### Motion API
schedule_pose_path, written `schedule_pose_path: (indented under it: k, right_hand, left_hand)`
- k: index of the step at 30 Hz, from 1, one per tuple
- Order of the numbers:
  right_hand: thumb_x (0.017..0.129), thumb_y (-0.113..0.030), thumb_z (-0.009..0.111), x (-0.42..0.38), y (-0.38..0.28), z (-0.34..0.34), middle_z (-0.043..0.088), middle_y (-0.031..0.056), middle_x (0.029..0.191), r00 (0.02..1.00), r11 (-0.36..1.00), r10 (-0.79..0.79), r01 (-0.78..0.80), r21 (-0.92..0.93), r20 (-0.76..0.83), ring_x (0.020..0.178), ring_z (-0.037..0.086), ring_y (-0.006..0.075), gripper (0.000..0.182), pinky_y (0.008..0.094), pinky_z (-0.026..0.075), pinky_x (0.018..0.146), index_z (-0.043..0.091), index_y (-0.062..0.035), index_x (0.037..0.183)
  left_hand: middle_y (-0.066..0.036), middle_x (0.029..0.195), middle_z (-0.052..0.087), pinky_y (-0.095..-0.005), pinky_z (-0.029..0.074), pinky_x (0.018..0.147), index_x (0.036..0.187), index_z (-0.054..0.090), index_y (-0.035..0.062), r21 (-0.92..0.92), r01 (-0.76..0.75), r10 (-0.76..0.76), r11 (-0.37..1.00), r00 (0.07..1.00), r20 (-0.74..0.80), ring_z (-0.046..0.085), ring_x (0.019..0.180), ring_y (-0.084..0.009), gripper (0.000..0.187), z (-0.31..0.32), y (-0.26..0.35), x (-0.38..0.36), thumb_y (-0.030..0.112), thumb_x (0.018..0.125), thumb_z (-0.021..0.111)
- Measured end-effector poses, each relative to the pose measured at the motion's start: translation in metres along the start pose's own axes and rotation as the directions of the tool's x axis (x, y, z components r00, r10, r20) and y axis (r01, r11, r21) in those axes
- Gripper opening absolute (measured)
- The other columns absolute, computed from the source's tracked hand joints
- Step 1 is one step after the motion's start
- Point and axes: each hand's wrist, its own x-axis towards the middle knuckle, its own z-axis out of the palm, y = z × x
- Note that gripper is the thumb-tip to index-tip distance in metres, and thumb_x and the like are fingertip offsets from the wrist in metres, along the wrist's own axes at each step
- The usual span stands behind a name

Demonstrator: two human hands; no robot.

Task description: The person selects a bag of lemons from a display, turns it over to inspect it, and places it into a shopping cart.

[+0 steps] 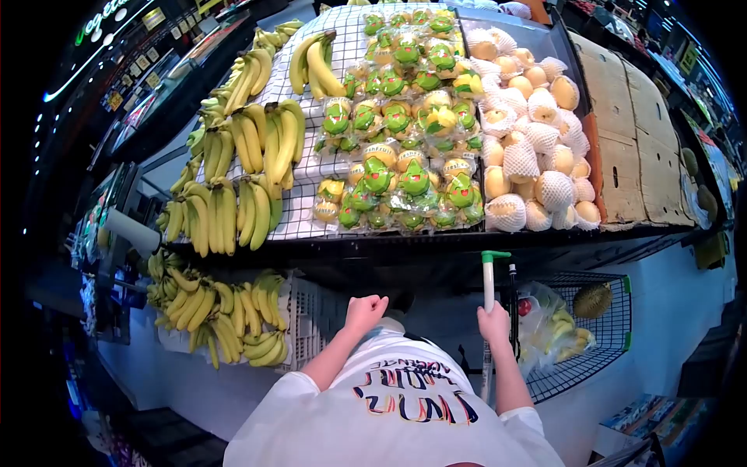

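Note:
My right hand (493, 321) is wrapped round the pale handle (488, 282) of a shopping cart; the handle has a green end. Held in front of my body, my left hand (366, 312) is closed in a loose fist, with nothing showing in it. To the right is the cart's black wire basket (603, 359). Inside it lie clear plastic bags of yellow-green fruit (562, 331), a red item (524, 307) and a brown spiky fruit (593, 300) like a durian.
Ahead, a display stand holds bunches of bananas (284, 140), bagged yellow fruit with green cartoon labels (389, 183) and round fruit in white foam nets (537, 140). Brown cardboard (622, 140) covers its right part. More bananas (222, 311) fill a low white crate (307, 319) at the left.

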Motion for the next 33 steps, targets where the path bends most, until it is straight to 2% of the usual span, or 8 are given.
schedule_pose_path:
  k: [3, 6, 9, 15, 20, 25, 31, 33]
  right_hand:
    - [0.088, -0.033, 0.066, -0.001, 0.001, 0.003, 0.070, 0.0239, 0.091, 0.999, 1.000, -0.011, 0.011, -0.025, -0.030, 0.087, 0.068, 0.0445, 0.033, 0.0530, 0.054, 0.079, 0.059, -0.0054, 0.106]
    - [0.088, -0.027, 0.065, -0.007, -0.006, 0.003, 0.070, 0.0231, 0.091, 0.990, 0.997, -0.057, 0.063, 0.042, -0.129, 0.085, 0.068, 0.0441, 0.038, 0.0532, 0.053, 0.077, 0.051, -0.0108, 0.120]
    - [0.089, -0.024, 0.065, -0.017, -0.021, -0.006, 0.070, 0.0229, 0.092, 0.983, 0.995, -0.078, 0.088, 0.051, -0.169, 0.084, 0.067, 0.0439, 0.042, 0.0520, 0.053, 0.075, 0.050, -0.0118, 0.126]
    - [0.091, -0.025, 0.065, -0.017, -0.025, -0.004, 0.070, 0.0213, 0.092, 0.968, 0.992, -0.125, 0.129, 0.004, -0.219, 0.083, 0.068, 0.0432, 0.039, 0.0513, 0.053, 0.074, 0.052, -0.0117, 0.125]
    - [0.093, -0.028, 0.063, -0.014, -0.027, 0.004, 0.070, 0.0213, 0.089, 0.965, 0.995, -0.088, 0.072, -0.076, -0.248, 0.081, 0.068, 0.0429, 0.035, 0.0518, 0.053, 0.072, 0.053, -0.0134, 0.123]
    - [0.097, -0.021, 0.060, -0.016, -0.028, 0.009, 0.068, 0.0192, 0.085, 0.982, 0.998, 0.058, -0.062, -0.022, -0.179, 0.077, 0.069, 0.0361, 0.034, 0.0481, 0.053, 0.070, 0.050, -0.0112, 0.128]
    - [0.089, -0.012, 0.066, -0.018, -0.028, 0.036, 0.063, 0.0241, 0.118, 0.916, 1.000, 0.010, -0.009, 0.005, -0.402, 0.106, 0.060, 0.0414, 0.050, 0.0454, 0.047, 0.095, 0.053, -0.0052, 0.137]
    - [0.085, -0.012, 0.068, -0.023, -0.051, 0.027, 0.059, 0.0211, 0.120, 0.921, 0.980, 0.085, -0.146, -0.134, -0.380, 0.109, 0.056, 0.0403, 0.055, 0.0471, 0.045, 0.097, 0.052, -0.0035, 0.137]
  left_hand:
    - [-0.019, 0.068, 0.064, -0.0488, 0.050, 0.063, 0.077, 0.066, 0.0051, 0.120, 0.131, -0.140, 0.984, 0.988, 0.069, 0.065, 0.068, -0.0398, 0.037, -0.012, -0.035, -0.043, 0.036, 0.096, 0.060]
    - [-0.020, 0.071, 0.065, -0.0510, 0.050, 0.064, 0.089, 0.067, 0.0077, 0.140, 0.182, -0.177, 0.973, 0.983, -0.044, 0.065, 0.072, -0.0412, 0.032, -0.021, -0.062, -0.050, 0.036, 0.098, 0.056]
    - [-0.016, 0.078, 0.065, -0.0465, 0.050, 0.063, 0.107, 0.062, 0.0110, -0.031, 0.169, -0.171, 0.985, 0.982, -0.081, 0.065, 0.071, -0.0369, 0.017, -0.041, -0.045, -0.035, 0.025, 0.098, 0.058]
    - [-0.009, 0.105, 0.057, -0.0342, 0.051, 0.074, 0.119, 0.057, 0.0073, -0.194, -0.221, 0.171, 0.956, 0.954, -0.247, 0.059, 0.079, -0.0236, 0.031, -0.069, -0.002, 0.052, 0.006, 0.088, 0.063]
    - [-0.017, 0.120, 0.052, -0.0432, 0.045, 0.098, 0.122, 0.054, 0.0050, -0.067, -0.515, 0.465, 0.855, 0.816, -0.345, 0.052, 0.111, -0.0366, 0.038, -0.109, 0.029, 0.130, 0.008, 0.086, 0.065]
    - [-0.015, 0.130, 0.047, -0.0454, 0.042, 0.102, 0.120, 0.056, 0.0064, -0.047, -0.655, 0.598, 0.754, 0.714, -0.365, 0.048, 0.120, -0.0376, 0.044, -0.134, 0.059, 0.184, 0.011, 0.079, 0.071]
    - [-0.005, 0.130, 0.060, -0.0544, 0.027, 0.117, 0.112, 0.064, 0.0117, -0.022, -0.876, 0.847, 0.481, 0.471, -0.245, 0.045, 0.136, -0.0306, 0.031, -0.150, 0.107, 0.247, 0.017, 0.081, 0.069]
    - [-0.005, 0.133, 0.059, -0.0538, 0.023, 0.118, 0.118, 0.064, 0.0104, 0.074, -0.830, 0.829, 0.552, 0.537, -0.158, 0.043, 0.138, -0.0290, 0.039, -0.135, 0.111, 0.261, 0.024, 0.083, 0.070]
